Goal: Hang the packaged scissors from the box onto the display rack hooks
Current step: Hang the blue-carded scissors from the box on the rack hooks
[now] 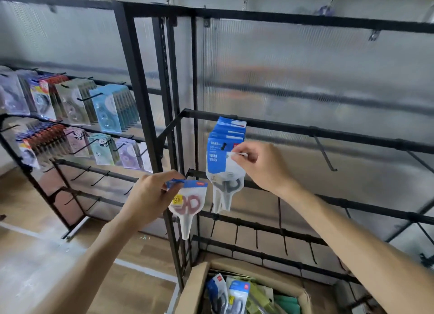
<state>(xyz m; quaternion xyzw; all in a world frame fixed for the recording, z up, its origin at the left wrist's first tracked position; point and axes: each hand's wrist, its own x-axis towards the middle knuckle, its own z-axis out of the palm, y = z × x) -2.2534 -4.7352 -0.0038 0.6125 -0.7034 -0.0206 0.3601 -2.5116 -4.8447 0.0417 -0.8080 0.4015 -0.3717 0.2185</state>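
Rack [328,134]: right hand [263,165] pinches hooked grey pack [224,172]; left hand [150,196] pinches red pack [189,203]; box [195,288] below.

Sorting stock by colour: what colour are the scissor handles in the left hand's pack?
Red, in the head view: pack.

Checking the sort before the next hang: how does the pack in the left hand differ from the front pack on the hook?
The left-hand pack shows red scissor handles; the front hooked pack shows dark grey ones. The first hangs free, pinched by the left hand; the second hangs on the hook, its top held by the right hand. Both have blue headers and clear pouches.
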